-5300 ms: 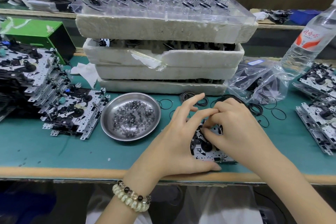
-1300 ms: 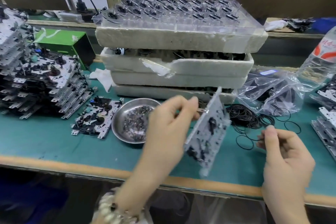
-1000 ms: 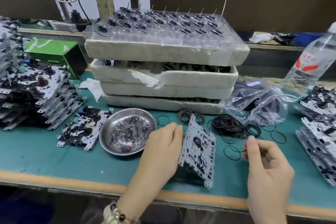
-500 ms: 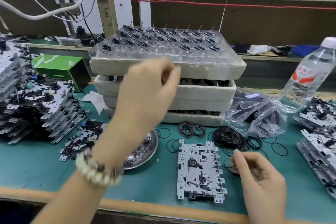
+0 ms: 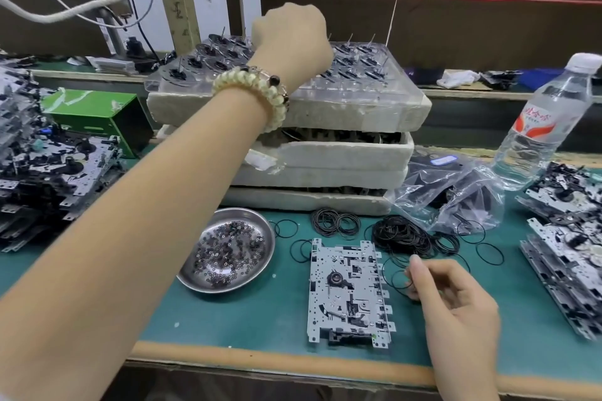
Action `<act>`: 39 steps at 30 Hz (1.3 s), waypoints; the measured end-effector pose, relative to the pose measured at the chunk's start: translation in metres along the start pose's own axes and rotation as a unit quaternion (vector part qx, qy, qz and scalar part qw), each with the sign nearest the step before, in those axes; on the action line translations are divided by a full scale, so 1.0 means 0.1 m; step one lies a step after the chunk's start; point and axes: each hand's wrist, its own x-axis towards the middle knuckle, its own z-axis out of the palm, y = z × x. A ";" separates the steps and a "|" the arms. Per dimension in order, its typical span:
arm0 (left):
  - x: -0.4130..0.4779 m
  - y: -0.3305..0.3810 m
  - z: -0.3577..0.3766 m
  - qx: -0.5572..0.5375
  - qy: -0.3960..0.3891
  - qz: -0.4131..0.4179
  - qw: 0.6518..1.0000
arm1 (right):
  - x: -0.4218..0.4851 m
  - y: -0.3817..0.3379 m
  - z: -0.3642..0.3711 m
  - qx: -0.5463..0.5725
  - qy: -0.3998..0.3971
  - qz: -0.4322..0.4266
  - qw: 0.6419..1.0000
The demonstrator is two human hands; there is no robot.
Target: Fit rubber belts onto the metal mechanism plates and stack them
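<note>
A metal mechanism plate [image 5: 348, 290] lies flat on the green mat near the front edge, with no hand on it. Just to its right, my right hand [image 5: 456, 303] pinches a thin black rubber belt [image 5: 395, 280] between thumb and fingertips. A heap of loose belts [image 5: 404, 234] lies behind that hand. My left hand [image 5: 290, 39] reaches far forward over the clear pin tray [image 5: 358, 75] on top of the foam stack. Its fingers are hidden behind the back of the hand.
Foam trays [image 5: 325, 156] are stacked at the back centre. A steel dish [image 5: 228, 247] of small washers sits left of the plate. Finished plates are piled at the left [image 5: 49, 172] and right [image 5: 566, 270]. A water bottle [image 5: 547, 114], plastic bags [image 5: 456, 192] and a green box [image 5: 97, 114] stand behind.
My left hand laid the plate flat on the mat, let go, and rose forward to the pin tray. My right hand stayed beside the plate with the belt.
</note>
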 end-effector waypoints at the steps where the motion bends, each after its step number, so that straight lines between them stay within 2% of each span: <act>1: 0.00 0.01 0.02 -0.007 0.014 -0.007 1.000 | 0.00 0.00 0.00 0.001 0.001 -0.001 1.000; 7: 0.01 -0.09 -0.02 -0.160 0.022 -0.061 0.985 | -0.01 0.01 0.00 -0.006 -0.008 -0.004 1.000; 10: -0.22 -0.23 -0.17 -0.290 0.051 -0.090 0.951 | -0.01 0.01 -0.01 0.000 -0.010 -0.009 1.000; 13: -0.70 -0.29 -0.21 -0.396 0.050 -0.075 0.914 | -0.03 -0.03 -0.01 0.022 -0.007 -0.022 0.999; 17: -1.55 -0.26 -0.01 -0.506 -0.040 -0.048 0.860 | -0.06 -0.16 -0.03 0.100 -0.005 0.009 0.995; 20: -2.05 -0.20 0.22 -0.565 -0.115 -0.078 0.813 | -0.11 -0.31 -0.06 0.187 -0.025 0.069 0.980; 25: -2.50 -0.19 0.42 -0.599 -0.185 -0.131 0.768 | -0.22 -0.59 -0.04 0.233 -0.077 0.058 0.968; 30: -2.63 -0.18 0.43 -0.617 -0.200 -0.166 0.742 | -0.31 -0.69 0.02 0.162 -0.102 -0.014 0.981; 35: -2.64 -0.22 0.42 -0.641 -0.199 -0.158 0.724 | -0.33 -0.59 -0.02 -0.012 -0.030 -0.136 0.990; 39: -2.65 -0.25 0.43 -0.660 -0.204 -0.156 0.706 | -0.30 -0.61 -0.06 -0.064 -0.001 -0.155 0.986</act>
